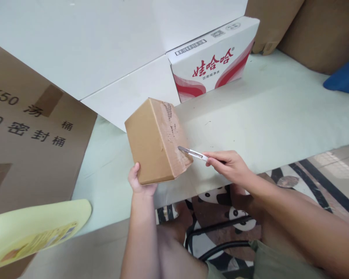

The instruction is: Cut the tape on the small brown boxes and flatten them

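The left hand (142,187) grips a small cardboard box (151,145) at its seven o'clock corner, thumb showing, other fingers hidden beneath. Between three and four o'clock of the box, the right hand (231,164) is closed round a white utility knife (194,153), its tip at the taped side; contact is hard to confirm. Dark print on that side is too worn to read. Toward one o'clock on the pale tabletop (227,124), a white-and-red carton (211,73) reads 娃哈哈 and 饮用纯净水, with a barcode (190,47) and QR code (218,34). At nine o'clock, a brown carton (37,126), cut off by the frame, shows "X50 汤桶" and "50 密封桶". At eight, a yellow-green container (31,220) bears a blurred label (42,242).
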### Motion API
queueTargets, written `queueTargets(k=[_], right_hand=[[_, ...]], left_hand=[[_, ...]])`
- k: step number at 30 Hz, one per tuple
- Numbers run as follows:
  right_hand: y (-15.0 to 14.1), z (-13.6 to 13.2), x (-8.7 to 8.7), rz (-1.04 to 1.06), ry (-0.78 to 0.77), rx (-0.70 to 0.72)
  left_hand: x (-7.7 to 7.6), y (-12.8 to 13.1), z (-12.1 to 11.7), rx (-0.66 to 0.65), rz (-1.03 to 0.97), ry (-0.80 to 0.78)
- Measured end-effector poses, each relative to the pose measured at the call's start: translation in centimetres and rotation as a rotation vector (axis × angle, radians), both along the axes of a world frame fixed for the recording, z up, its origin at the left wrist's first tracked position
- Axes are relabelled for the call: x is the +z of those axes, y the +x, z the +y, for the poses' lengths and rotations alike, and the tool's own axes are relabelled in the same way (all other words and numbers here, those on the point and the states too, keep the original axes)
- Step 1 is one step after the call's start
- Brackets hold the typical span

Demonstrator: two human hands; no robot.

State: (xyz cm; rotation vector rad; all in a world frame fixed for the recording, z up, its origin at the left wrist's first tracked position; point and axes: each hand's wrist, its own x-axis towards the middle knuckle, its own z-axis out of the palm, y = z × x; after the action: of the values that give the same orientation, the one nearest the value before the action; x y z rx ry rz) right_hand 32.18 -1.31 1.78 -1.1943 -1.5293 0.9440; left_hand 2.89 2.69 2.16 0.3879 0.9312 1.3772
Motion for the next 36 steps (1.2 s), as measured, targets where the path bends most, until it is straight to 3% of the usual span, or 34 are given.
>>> queueTargets(k=[15, 36], right_hand=[[-0.2, -0.1, -0.1, -0.002, 0.000, -0.006], [-0.2, -0.1, -0.1, 0.012, -0.076, -0.010]], left_hand=[[0.1, 0.8, 0.0, 0.045, 0.049, 0.014], [0.4, 1.1, -0.1, -0.020, -0.022, -0.047]])
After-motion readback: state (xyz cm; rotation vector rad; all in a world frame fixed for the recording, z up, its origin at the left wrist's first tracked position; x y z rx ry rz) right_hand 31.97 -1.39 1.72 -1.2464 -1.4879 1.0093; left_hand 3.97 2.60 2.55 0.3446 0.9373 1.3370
